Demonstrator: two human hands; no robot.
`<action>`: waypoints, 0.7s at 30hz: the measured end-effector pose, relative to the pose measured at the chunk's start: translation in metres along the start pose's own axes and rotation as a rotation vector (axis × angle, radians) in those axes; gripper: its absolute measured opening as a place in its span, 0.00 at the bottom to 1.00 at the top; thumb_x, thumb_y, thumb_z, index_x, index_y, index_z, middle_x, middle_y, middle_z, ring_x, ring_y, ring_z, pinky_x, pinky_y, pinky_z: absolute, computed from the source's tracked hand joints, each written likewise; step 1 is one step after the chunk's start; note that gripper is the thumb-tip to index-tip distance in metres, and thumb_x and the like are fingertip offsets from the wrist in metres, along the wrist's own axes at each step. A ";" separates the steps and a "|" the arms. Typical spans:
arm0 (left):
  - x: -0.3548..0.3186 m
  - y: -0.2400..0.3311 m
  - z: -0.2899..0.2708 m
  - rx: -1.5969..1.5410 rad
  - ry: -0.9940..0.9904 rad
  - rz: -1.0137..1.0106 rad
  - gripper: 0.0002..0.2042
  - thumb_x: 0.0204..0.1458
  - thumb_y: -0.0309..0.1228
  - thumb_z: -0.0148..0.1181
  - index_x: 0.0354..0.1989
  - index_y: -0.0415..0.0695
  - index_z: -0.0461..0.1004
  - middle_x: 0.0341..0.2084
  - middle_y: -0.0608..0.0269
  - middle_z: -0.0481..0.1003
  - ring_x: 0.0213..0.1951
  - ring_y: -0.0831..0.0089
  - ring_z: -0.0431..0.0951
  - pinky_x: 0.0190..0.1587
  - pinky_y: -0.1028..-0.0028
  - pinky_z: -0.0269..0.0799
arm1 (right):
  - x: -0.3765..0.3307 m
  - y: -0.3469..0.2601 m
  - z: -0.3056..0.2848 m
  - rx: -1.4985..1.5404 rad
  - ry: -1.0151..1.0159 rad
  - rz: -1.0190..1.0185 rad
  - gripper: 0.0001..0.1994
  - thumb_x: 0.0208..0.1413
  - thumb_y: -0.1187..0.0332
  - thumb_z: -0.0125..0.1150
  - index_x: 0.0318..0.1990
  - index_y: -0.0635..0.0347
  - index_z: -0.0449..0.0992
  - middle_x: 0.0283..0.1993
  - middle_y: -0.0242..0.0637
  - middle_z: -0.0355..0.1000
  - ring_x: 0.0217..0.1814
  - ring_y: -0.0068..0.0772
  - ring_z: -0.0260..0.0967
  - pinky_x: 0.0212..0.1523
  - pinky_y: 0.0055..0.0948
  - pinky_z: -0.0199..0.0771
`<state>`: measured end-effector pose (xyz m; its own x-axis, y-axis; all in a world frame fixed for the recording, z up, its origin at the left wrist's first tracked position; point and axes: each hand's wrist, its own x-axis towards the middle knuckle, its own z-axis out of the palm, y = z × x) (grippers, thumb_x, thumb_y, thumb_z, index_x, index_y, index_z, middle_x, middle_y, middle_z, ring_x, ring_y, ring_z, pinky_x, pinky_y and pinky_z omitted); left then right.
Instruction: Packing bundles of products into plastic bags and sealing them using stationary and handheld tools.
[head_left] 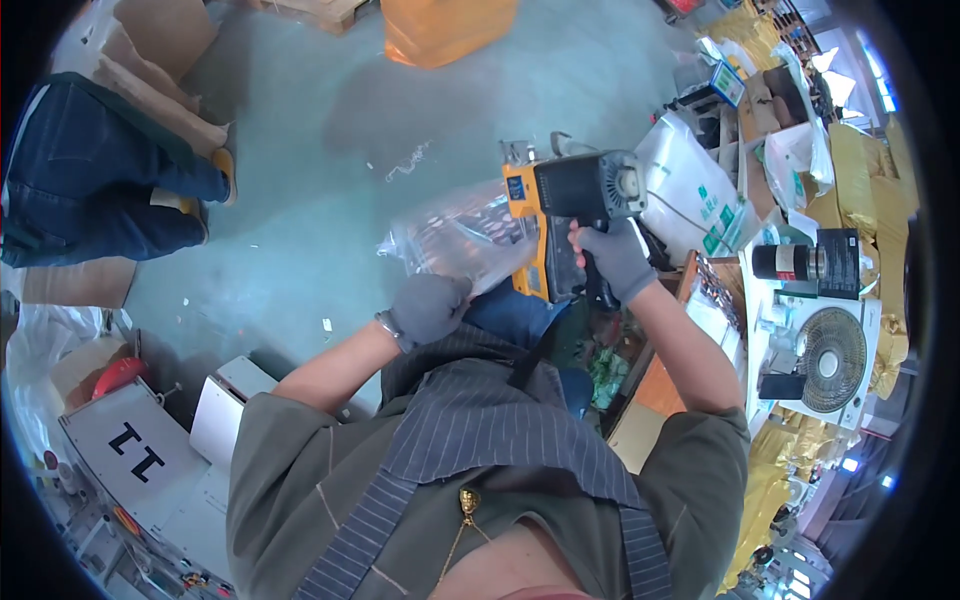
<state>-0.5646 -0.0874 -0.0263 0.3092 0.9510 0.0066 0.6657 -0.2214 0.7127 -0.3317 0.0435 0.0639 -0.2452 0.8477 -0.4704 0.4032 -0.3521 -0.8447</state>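
My right hand, in a grey glove, is wrapped round the handle of a yellow and black handheld bag-sewing machine, held in front of me. My left hand, gloved the same way, is closed on the near edge of a clear plastic bag. Small dark and pinkish patterned pieces show through the plastic; I cannot make out their kind. The bag's right side reaches the machine's yellow body, which hides where the two meet. A cord runs from the machine toward the right.
To the right, a white printed sack lies near a bench with a fan, a dark phone and a black bottle. Another person's legs and cardboard boxes are at left. An orange sack stands ahead.
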 end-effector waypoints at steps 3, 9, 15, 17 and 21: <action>-0.002 -0.003 0.000 0.009 0.036 0.015 0.08 0.47 0.34 0.53 0.26 0.42 0.71 0.21 0.51 0.72 0.26 0.50 0.73 0.29 0.57 0.67 | -0.010 -0.005 0.024 0.039 -0.059 -0.031 0.10 0.43 0.76 0.56 0.36 0.67 0.71 0.26 0.35 0.68 0.20 0.21 0.64 0.20 0.21 0.66; -0.009 -0.007 -0.006 0.047 0.092 -0.011 0.08 0.47 0.36 0.54 0.25 0.44 0.70 0.19 0.52 0.72 0.24 0.51 0.73 0.27 0.57 0.67 | -0.023 -0.008 0.064 0.045 -0.145 -0.087 0.09 0.45 0.75 0.57 0.35 0.67 0.71 0.26 0.33 0.69 0.18 0.19 0.62 0.19 0.19 0.64; -0.050 -0.019 -0.042 0.234 0.055 -0.268 0.07 0.45 0.33 0.56 0.24 0.43 0.73 0.21 0.53 0.74 0.25 0.53 0.74 0.28 0.60 0.68 | -0.036 -0.003 0.099 0.022 -0.227 -0.098 0.10 0.46 0.74 0.55 0.37 0.69 0.71 0.28 0.34 0.70 0.20 0.20 0.64 0.22 0.19 0.66; -0.055 -0.015 -0.038 0.121 0.107 -0.295 0.07 0.46 0.32 0.57 0.27 0.41 0.74 0.22 0.52 0.74 0.25 0.56 0.75 0.28 0.62 0.69 | -0.042 -0.007 0.109 0.011 -0.261 -0.103 0.10 0.46 0.74 0.55 0.37 0.69 0.71 0.28 0.34 0.70 0.20 0.20 0.64 0.23 0.19 0.66; -0.057 -0.016 -0.028 -0.451 0.125 -0.501 0.10 0.49 0.27 0.55 0.39 0.38 0.75 0.33 0.53 0.77 0.33 0.69 0.78 0.36 0.71 0.72 | -0.049 0.003 0.123 -0.058 -0.300 -0.130 0.09 0.47 0.74 0.55 0.37 0.68 0.71 0.27 0.33 0.69 0.21 0.19 0.64 0.23 0.19 0.65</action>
<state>-0.6118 -0.1316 -0.0183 -0.0610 0.9392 -0.3380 0.3514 0.3372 0.8734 -0.4264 -0.0482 0.0532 -0.5429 0.7265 -0.4212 0.3993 -0.2179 -0.8905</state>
